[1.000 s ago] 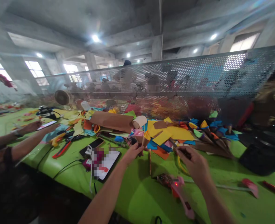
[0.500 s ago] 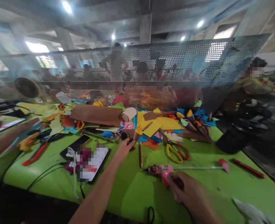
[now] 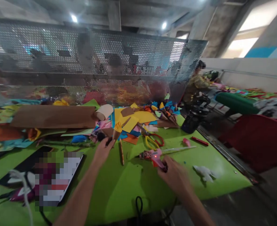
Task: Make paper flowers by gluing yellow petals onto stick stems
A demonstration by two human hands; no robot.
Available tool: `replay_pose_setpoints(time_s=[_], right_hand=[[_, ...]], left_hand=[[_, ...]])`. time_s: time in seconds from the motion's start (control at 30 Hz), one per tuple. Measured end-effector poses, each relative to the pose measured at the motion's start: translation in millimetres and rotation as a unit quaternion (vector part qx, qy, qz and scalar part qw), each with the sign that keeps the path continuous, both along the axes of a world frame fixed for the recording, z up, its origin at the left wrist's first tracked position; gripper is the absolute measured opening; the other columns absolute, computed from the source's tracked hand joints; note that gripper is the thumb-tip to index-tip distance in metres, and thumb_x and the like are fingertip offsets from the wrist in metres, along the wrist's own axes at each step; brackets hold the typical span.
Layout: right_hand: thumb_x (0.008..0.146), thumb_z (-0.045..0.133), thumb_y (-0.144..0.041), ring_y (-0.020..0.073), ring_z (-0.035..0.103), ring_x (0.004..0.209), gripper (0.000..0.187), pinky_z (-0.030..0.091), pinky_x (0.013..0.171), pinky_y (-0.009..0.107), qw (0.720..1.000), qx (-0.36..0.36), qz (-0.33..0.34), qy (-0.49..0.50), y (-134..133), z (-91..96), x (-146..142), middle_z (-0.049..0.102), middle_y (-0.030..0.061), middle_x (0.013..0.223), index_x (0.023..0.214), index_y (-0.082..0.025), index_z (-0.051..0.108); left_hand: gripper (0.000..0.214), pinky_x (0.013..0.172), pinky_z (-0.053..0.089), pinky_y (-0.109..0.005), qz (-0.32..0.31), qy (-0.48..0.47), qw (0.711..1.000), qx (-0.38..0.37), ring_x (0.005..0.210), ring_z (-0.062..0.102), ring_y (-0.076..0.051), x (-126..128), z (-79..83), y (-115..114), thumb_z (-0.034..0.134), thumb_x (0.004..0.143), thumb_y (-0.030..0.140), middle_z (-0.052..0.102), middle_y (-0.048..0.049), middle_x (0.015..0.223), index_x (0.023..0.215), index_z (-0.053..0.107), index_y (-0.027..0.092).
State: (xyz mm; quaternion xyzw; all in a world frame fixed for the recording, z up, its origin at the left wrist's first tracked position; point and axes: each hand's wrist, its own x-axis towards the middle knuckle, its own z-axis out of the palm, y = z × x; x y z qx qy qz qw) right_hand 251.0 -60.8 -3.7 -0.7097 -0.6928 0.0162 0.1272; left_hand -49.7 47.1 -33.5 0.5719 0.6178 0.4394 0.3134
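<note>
My left hand (image 3: 102,151) pinches the bottom of a small brown paper cone with a yellow top (image 3: 116,131), held upright over the green table (image 3: 119,191). My right hand (image 3: 174,175) is closed round the handle of a pink glue gun (image 3: 153,155) that lies on the table with a red light on. A thin brown stick (image 3: 121,152) lies between the two hands. Yellow-handled scissors (image 3: 150,141) lie just beyond the glue gun.
Coloured paper scraps, a brown paper roll (image 3: 55,116) and several finished cones (image 3: 165,113) are heaped at the back against a perforated metal screen (image 3: 100,59). A tablet (image 3: 51,175) lies at the left. White scrap (image 3: 204,172) sits near the right table edge. A person (image 3: 196,83) sits far right.
My right hand left the scissors area, came down and closed on the glue gun. The view swung right. My left hand kept hold of the cone.
</note>
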Motion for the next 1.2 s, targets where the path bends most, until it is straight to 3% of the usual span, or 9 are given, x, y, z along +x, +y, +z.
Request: replay_pose_setpoints(time_s=[0.27,0.43,0.57,0.63,0.73,0.83,0.97,1.07,1.2], right_hand=[[0.083,0.051,-0.052,0.0278,0.066,0.065,0.026,0.03,0.05,0.029,0.99,-0.046,-0.131,-0.028,11,3.1,60,0.07,0.0049,0.073,0.079,-0.027,0.057],[0.075,0.053,-0.065,0.0301,0.068,0.067,0.04,0.04,0.054,0.034,0.987,-0.103,-0.112,0.045,20,-4.0,92,0.073,0.0061,0.074,0.083,-0.027,0.059],[0.065,0.059,-0.073,0.0325,0.069,0.068,0.049,0.045,0.058,0.038,0.978,-0.124,-0.138,0.096,25,9.2,96,0.074,0.0083,0.074,0.082,-0.027,0.06],[0.068,0.055,-0.074,0.0318,0.068,0.064,0.049,0.044,0.054,0.038,0.981,-0.09,-0.14,0.095,28,19.7,79,0.073,0.0094,0.074,0.081,-0.027,0.059],[0.082,0.049,-0.063,0.0305,0.069,0.073,0.039,0.043,0.057,0.037,0.995,-0.011,-0.009,0.098,33,31.8,22,0.075,0.0102,0.087,0.087,-0.027,0.061],[0.091,0.046,-0.051,0.0247,0.068,0.074,0.031,0.042,0.062,0.033,0.988,-0.045,0.14,0.047,39,36.7,-56,0.074,0.0066,0.089,0.083,-0.025,0.062],[0.091,0.049,-0.038,0.0248,0.069,0.083,0.025,0.041,0.063,0.03,0.973,-0.101,0.189,-0.091,49,34.3,-128,0.073,0.0105,0.094,0.09,-0.019,0.065],[0.083,0.052,-0.021,0.0262,0.07,0.083,0.017,0.041,0.064,0.031,0.971,-0.108,0.18,-0.112,55,31.0,-136,0.074,0.0129,0.092,0.089,-0.016,0.068],[0.078,0.054,-0.02,0.029,0.07,0.082,0.016,0.042,0.064,0.032,0.974,-0.111,0.152,-0.125,64,34.2,-112,0.075,0.0129,0.086,0.083,-0.017,0.069]], left_hand=[[0.04,0.084,0.045,-0.037,0.023,0.039,0.999,0.012,0.094,0.063,-0.027,-3,-1.9,1,0.054,0.083,0.047,0.07,-0.0115,0.1,0.1,0.068,0.014],[0.031,0.077,0.043,-0.033,0.035,0.062,0.997,0.007,0.087,0.063,-0.025,-3,-2.8,-1,0.055,0.086,0.04,0.07,-0.0114,0.094,0.095,0.07,0.015],[0.029,0.073,0.042,-0.032,0.041,0.082,0.996,-0.01,0.084,0.063,-0.025,2,-1.9,-2,0.053,0.089,0.037,0.07,-0.013,0.094,0.092,0.07,0.014],[0.029,0.074,0.041,-0.032,0.045,0.093,0.994,-0.018,0.085,0.063,-0.026,5,-0.8,-2,0.053,0.09,0.037,0.069,-0.014,0.095,0.093,0.07,0.014],[0.03,0.077,0.042,-0.033,0.05,0.111,0.992,-0.027,0.091,0.063,-0.027,7,0.3,-2,0.052,0.091,0.037,0.068,-0.0154,0.101,0.097,0.07,0.014],[0.029,0.079,0.042,-0.033,0.053,0.126,0.99,-0.035,0.092,0.063,-0.026,7,0.8,-4,0.051,0.091,0.035,0.068,-0.0152,0.104,0.1,0.069,0.014],[0.027,0.079,0.043,-0.032,0.055,0.128,0.989,-0.04,0.093,0.063,-0.025,5,1.9,-7,0.053,0.091,0.034,0.069,-0.0142,0.105,0.101,0.069,0.014],[0.025,0.077,0.042,-0.03,0.049,0.109,0.992,-0.039,0.091,0.062,-0.024,4,3.5,-7,0.053,0.09,0.033,0.069,-0.0136,0.102,0.096,0.068,0.015],[0.027,0.067,0.039,-0.028,0.03,0.046,0.998,-0.039,0.075,0.06,-0.02,5,6.6,-7,0.05,0.091,0.035,0.068,-0.0092,0.083,0.085,0.066,0.014]])
